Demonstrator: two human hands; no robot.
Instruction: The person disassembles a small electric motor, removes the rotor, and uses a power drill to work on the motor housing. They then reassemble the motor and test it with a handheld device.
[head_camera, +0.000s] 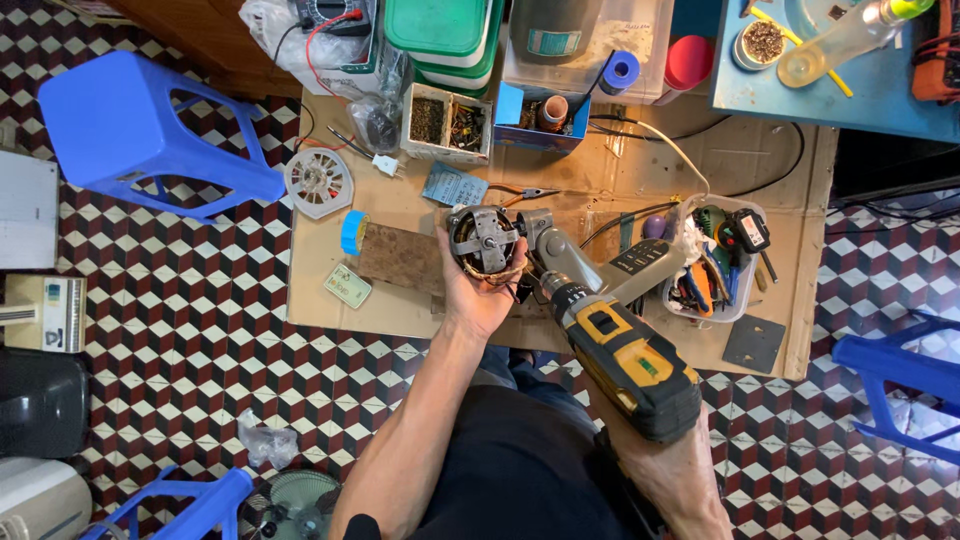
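- Your right hand (672, 468) is closest to you, low in the frame, closed around the grip of the yellow and black cordless drill (612, 340); the fingers are mostly hidden behind the tool body.
- The drill points up and left, and its chuck end sits just beside the motor.
- Your left forearm extends forward from your lap; your left hand (478, 290) cups the small electric motor (484, 240) from below, fingers wrapped around its housing.
- The motor sits over the near part of the cardboard sheet (560, 180), touching a brown block (400, 258).
- A clear tub of hand tools (712, 262) stands to the right.
- A white fan grille disc (318, 182) lies further left.
- Small parts boxes (447, 122) line the far edge.
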